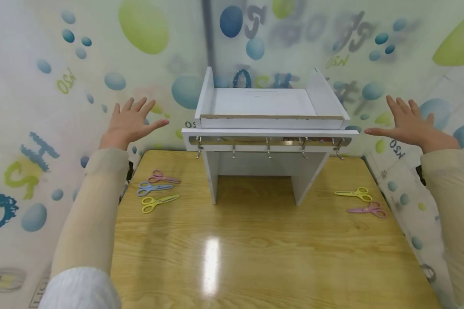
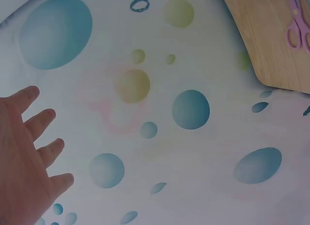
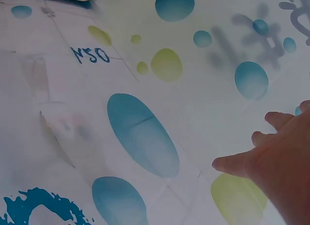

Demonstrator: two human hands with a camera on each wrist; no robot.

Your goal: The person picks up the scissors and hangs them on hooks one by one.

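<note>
Scissors (image 1: 160,187) in pink, blue, yellow

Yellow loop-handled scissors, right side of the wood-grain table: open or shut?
Shut: the yellow loop-handled scissors show their blades together as one narrow strip.

Spotted wall (image 1: 178,64) bhnd & beside wood tbl (image 1: 270,240).

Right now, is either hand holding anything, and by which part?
Nothing held: left hand and right hand are both open, fingers spread, apart from the scissors and rack.
</note>
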